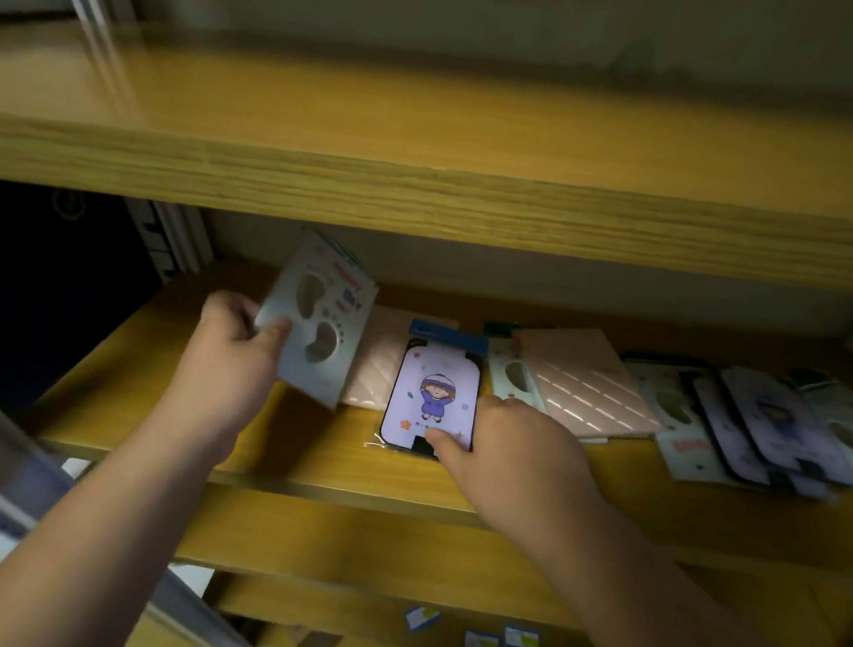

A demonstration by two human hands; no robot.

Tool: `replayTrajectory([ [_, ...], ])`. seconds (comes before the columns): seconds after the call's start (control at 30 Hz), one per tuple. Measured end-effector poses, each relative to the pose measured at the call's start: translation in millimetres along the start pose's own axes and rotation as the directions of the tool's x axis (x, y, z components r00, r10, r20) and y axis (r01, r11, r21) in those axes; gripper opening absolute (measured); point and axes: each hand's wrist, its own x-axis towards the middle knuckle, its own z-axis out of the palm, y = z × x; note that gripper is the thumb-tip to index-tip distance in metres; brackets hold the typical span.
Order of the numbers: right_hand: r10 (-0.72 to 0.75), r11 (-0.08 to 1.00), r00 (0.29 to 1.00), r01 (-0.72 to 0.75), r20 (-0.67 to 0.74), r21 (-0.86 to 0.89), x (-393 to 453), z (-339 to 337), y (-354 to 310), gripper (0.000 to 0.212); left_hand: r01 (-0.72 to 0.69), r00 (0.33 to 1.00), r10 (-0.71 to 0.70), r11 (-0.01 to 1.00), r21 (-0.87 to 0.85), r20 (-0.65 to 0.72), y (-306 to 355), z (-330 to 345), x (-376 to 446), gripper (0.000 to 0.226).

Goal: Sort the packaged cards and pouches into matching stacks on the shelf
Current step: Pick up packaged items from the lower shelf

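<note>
My left hand [237,343] grips a pale grey packaged card with two footprint cut-outs [319,321], tilted upright above the left part of the wooden shelf [228,440]. My right hand [501,448] presses its fingertips on the lower edge of a lilac cartoon-girl pouch with a blue header [434,391], which lies flat on the shelf. A pink stitched pouch [374,365] lies partly under both. To the right are another footprint card [510,377] and a larger pink pouch [589,384].
A mixed overlapping pile of lilac pouches and footprint cards [765,435] spreads along the shelf's right side. The upper shelf board [426,189] hangs low overhead. A metal upright [173,244] stands at the back left. Small blue-and-white packets [479,640] lie below.
</note>
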Motion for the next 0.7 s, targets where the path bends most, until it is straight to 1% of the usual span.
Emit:
replayTrajectory([
  [0.07, 0.037, 0.996, 0.999, -0.036, 0.015, -0.076, 6.3, 1.5, -11.1, 0.075, 0.040, 0.999, -0.038, 0.992, -0.116, 0.018, -5.5, -2.3, -12.5, 0.015],
  [0.13, 0.077, 0.992, 0.995, -0.069, 0.069, -0.105, 14.2, 2.8, -20.5, 0.095, 0.088, 0.996, -0.084, 0.971, -0.222, 0.031, -12.6, -4.0, -20.7, 0.016],
  [0.2, 0.120, 0.991, 0.985, -0.113, 0.127, -0.065, 21.9, 3.9, -26.5, 0.112, 0.113, 0.994, -0.111, 0.948, -0.298, 0.024, -18.8, -5.5, -23.6, 0.015],
  [0.23, 0.132, 0.991, 0.981, -0.132, 0.141, -0.009, 24.6, 4.9, -27.4, 0.115, 0.121, 0.992, -0.123, 0.935, -0.334, 0.017, -20.9, -6.0, -24.2, 0.014],
  [0.3, 0.130, 0.975, 0.980, -0.153, 0.149, 0.161, 26.0, 8.1, -26.9, 0.113, 0.138, 0.989, -0.149, 0.904, -0.406, 0.005, -23.6, -6.3, -25.5, 0.016],
  [0.37, 0.110, 0.937, 0.981, -0.156, 0.159, 0.312, 22.8, 12.0, -24.6, 0.112, 0.156, 0.985, -0.172, 0.868, -0.472, 0.009, -24.5, -7.1, -29.5, 0.017],
  [0.47, 0.083, 0.879, 0.984, -0.147, 0.157, 0.453, 20.0, 17.2, -19.6, 0.108, 0.180, 0.981, -0.191, 0.807, -0.562, 0.040, -23.2, -7.5, -34.5, 0.018],
  [0.57, 0.105, 0.841, 0.992, -0.126, 0.070, 0.526, 18.9, 21.5, -16.8, 0.097, 0.209, 0.974, -0.220, 0.790, -0.577, 0.051, -27.5, -6.3, -38.9, 0.012],
  [0.6, 0.114, 0.832, 0.993, -0.112, 0.029, 0.544, 17.8, 23.5, -16.6, 0.091, 0.224, 0.971, -0.232, 0.786, -0.576, 0.061, -28.4, -6.0, -40.9, 0.009],
  [0.63, 0.120, 0.813, 0.993, -0.100, 0.003, 0.573, 16.7, 25.5, -16.6, 0.084, 0.236, 0.969, -0.235, 0.785, -0.573, 0.077, -28.6, -5.7, -42.4, 0.009],
  [0.7, 0.134, 0.715, 0.991, -0.114, 0.026, 0.690, 14.5, 28.2, -15.6, 0.068, 0.252, 0.967, -0.229, 0.781, -0.572, 0.114, -26.0, -4.9, -44.7, 0.015],
])
